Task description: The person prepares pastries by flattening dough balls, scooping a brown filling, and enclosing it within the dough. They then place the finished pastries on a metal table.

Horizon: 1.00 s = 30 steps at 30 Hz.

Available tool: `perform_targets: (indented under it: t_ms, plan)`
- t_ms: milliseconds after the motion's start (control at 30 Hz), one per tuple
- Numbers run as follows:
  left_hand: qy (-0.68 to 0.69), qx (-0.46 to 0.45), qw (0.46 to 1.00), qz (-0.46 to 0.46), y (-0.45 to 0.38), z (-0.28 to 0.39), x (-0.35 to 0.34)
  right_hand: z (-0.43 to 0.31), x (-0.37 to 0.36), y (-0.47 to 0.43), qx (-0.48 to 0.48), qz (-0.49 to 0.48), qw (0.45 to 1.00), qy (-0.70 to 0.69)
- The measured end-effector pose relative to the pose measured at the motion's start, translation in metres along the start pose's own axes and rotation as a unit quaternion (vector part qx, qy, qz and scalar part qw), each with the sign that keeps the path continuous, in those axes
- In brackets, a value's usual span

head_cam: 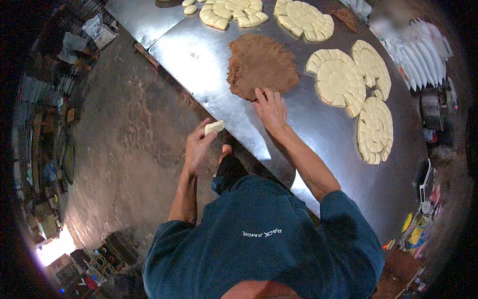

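Observation:
My left hand [195,145] holds a small flattened piece of pale dough [214,128] between thumb and fingers, just off the edge of a metal-topped table [231,127]. My right hand [274,112] reaches over the tabletop, its fingertips touching the near edge of a broad, flat mound of brown paste [263,65]. Whether those fingers grip any paste is hidden. Right of the mound lies a round of pale dough pieces [338,76] set edge to edge, with another such round [375,129] nearer me.
More dough rounds [304,18] lie at the table's far side, with a few loose dough pieces [190,9]. White plastic packets [422,52] and a metal pot [431,110] stand beyond the right edge. Bare floor [123,130] stretches to my left, with cluttered shelving [44,130] farther off.

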<state>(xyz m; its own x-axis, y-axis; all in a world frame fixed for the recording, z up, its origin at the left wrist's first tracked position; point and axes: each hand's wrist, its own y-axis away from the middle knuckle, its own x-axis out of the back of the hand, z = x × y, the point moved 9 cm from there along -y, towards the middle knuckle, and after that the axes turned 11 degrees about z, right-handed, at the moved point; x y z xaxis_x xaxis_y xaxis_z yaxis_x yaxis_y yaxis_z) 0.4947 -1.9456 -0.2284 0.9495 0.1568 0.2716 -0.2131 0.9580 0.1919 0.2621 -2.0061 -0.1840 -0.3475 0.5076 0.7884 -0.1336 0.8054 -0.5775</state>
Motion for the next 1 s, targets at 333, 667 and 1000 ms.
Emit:
perform_targets:
  t_ms: [333,667,1000]
  plan:
    - [0.227,0.164,0.958,-0.057,-0.060,0.008,-0.058,0.070,-0.028,0.008,-0.406,-0.230,0.836,-0.288]
    - [0.351,0.213,0.907,-0.096,-0.064,0.059,-0.153,0.005,0.067,-0.045,-0.140,0.039,0.982,-0.122]
    - [0.338,0.129,0.903,-0.232,0.002,0.086,-0.187,0.084,0.047,0.024,-0.531,-0.154,0.676,-0.487]
